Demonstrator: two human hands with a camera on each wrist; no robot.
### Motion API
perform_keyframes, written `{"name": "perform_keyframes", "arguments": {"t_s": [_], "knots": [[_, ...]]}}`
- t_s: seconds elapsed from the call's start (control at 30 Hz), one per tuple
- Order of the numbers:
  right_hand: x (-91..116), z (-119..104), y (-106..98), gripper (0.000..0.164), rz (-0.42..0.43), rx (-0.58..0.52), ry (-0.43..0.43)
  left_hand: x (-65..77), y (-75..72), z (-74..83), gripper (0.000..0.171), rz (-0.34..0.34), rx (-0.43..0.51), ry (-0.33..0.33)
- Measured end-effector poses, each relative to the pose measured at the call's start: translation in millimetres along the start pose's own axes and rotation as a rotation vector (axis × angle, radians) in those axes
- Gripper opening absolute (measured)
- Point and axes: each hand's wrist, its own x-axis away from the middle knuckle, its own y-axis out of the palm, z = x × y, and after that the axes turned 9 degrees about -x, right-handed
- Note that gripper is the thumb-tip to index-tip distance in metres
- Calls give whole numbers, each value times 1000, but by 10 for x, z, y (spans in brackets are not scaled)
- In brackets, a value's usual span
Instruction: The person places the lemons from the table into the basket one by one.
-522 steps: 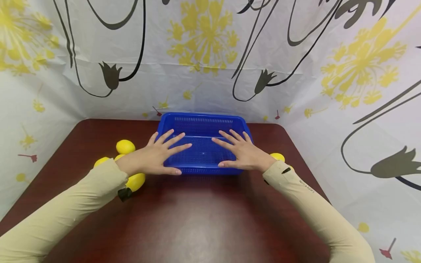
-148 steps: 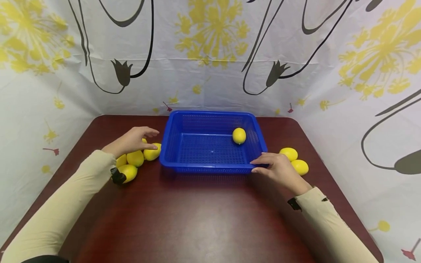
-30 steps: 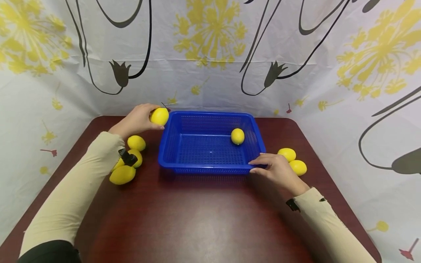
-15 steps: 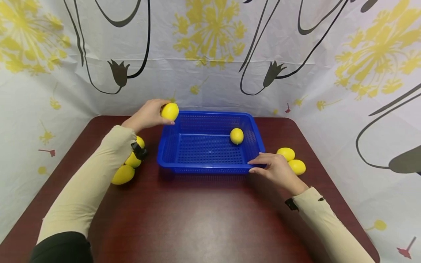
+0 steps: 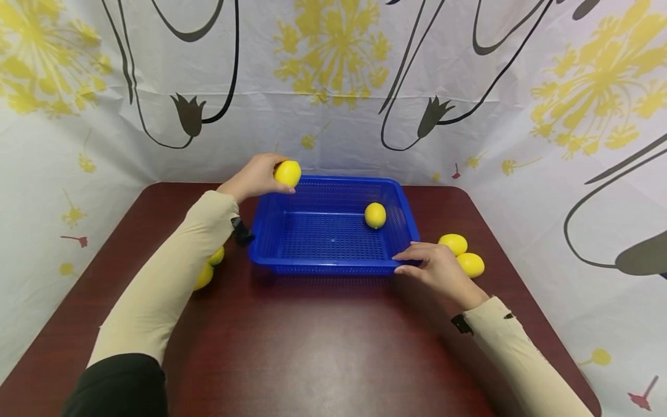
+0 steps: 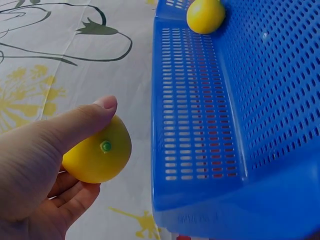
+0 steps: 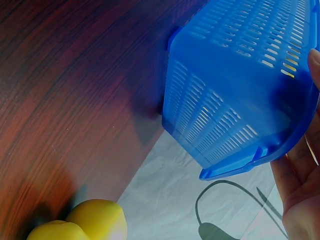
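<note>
My left hand (image 5: 254,177) holds a yellow lemon (image 5: 288,174) over the back left corner of the blue plastic basket (image 5: 323,263). In the left wrist view, thumb and fingers curl round this lemon (image 6: 102,157), its green stem end showing, apart from the basket wall (image 6: 158,125). Another lemon (image 5: 375,215) lies inside the basket toward the right. At the front right corner, my right hand (image 5: 440,267) grips the rim between thumb and fingers; the right wrist view shows that hand (image 7: 302,200) at the basket's (image 7: 235,105) rim.
Two lemons (image 5: 471,265) lie on the dark red table (image 5: 312,341) right of the basket. On the left, more lemons (image 5: 203,277) are partly hidden behind my left sleeve (image 5: 167,284). A patterned white cloth (image 5: 323,139) hangs behind the table and at its sides.
Over the last second my left hand has carried the lemon rightward and slightly up, from beside the basket to over its back left corner. The right hand has stayed on the rim.
</note>
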Motion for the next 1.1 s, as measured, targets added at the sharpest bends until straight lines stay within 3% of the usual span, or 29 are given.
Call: {"name": "perform_keyframes", "arguments": {"t_s": [0.57, 0.73, 1.1], "knots": [[-3, 27, 17, 25, 12, -11, -18, -313, 102, 279, 71, -33, 32, 33], [-4, 23, 14, 26, 11, -17, -21, -364, 119, 353, 70, -17, 42, 47], [2, 42, 8, 26, 14, 1, -30, -469, 197, 513, 71, -63, 59, 50]]}}
